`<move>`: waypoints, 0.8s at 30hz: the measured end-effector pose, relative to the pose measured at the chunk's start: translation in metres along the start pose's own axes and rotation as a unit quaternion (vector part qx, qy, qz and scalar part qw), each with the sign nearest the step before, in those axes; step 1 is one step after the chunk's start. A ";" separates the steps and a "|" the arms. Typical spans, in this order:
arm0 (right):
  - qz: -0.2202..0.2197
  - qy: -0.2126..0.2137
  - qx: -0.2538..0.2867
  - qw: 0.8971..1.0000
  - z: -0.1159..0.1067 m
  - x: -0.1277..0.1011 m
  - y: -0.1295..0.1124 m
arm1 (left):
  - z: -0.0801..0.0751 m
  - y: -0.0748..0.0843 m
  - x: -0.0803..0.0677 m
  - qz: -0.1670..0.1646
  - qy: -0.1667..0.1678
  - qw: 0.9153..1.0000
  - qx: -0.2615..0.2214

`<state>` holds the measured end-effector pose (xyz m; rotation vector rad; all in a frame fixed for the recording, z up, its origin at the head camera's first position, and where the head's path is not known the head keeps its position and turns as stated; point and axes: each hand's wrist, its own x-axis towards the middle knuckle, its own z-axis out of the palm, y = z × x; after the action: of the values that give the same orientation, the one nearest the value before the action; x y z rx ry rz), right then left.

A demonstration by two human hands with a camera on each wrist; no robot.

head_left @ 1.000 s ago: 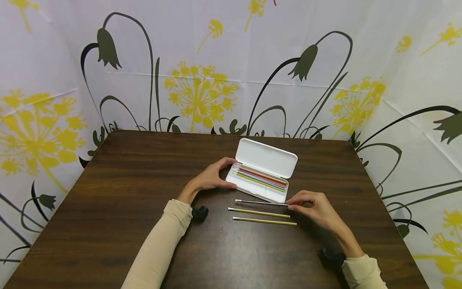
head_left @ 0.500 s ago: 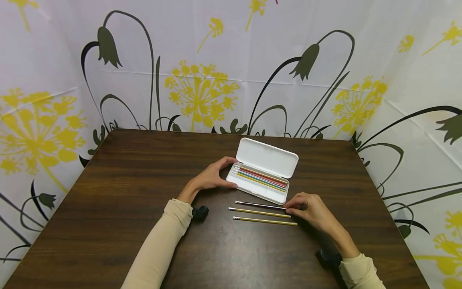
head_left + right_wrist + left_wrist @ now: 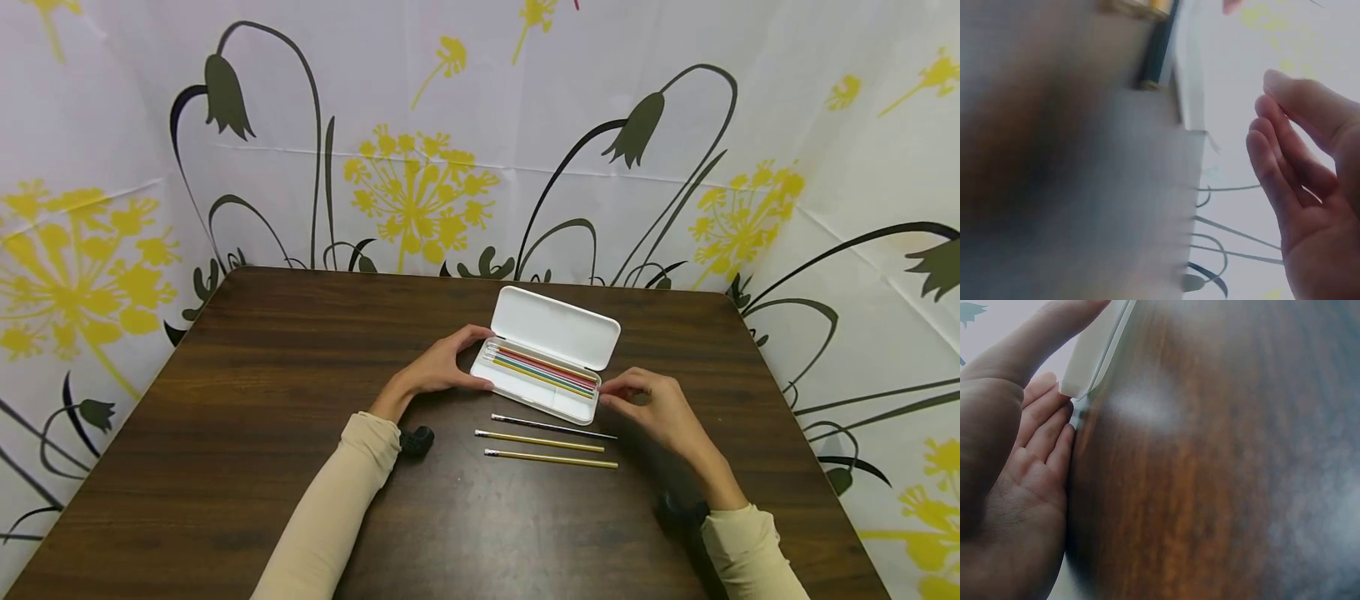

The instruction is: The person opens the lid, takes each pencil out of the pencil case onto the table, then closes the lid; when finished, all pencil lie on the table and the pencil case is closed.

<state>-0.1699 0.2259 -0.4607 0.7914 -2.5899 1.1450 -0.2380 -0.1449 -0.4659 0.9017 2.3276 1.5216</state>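
A white pencil case point(image 3: 555, 327) lies on the table with its lid raised. Several coloured pencils point(image 3: 543, 371) lie side by side in its back part. My left hand point(image 3: 437, 367) holds the case's left end between thumb and fingers; the left wrist view shows the case corner point(image 3: 1094, 356) against them. Beside the case's right end is my right hand point(image 3: 663, 408), thumb and fingertips close together; the right wrist view shows nothing held in the fingers. In front of the case, a dark pencil point(image 3: 551, 427) and two gold pencils point(image 3: 538, 441) lie on the table, roughly parallel.
The dark wooden table point(image 3: 262, 400) extends around the case. Behind it hangs a white cloth point(image 3: 465, 100) printed with yellow and green flowers. A black wrist device point(image 3: 416, 442) sits at the left cuff, and another point(image 3: 678, 508) at the right.
My right hand has let go of the dark pencil, now lying on the table, and has moved up to the case's right end. The left hand stays put.
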 end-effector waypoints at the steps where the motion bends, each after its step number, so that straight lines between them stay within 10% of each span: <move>1: 0.009 0.014 0.008 1.000 -0.001 0.005 0.001 | 0.000 0.000 0.000 0.000 0.000 1.000 0.001; 13: 0.061 0.079 0.019 0.995 -0.003 0.030 0.006 | 0.004 -0.038 0.008 -0.005 0.007 1.000 0.027; 24: 0.035 0.071 0.019 0.997 0.001 0.039 0.009 | 0.002 -0.008 0.001 0.005 0.008 1.000 0.012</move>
<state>-0.2074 0.2144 -0.4522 0.6080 -2.5037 1.2260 -0.2412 -0.1450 -0.4731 0.9130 2.3605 1.5132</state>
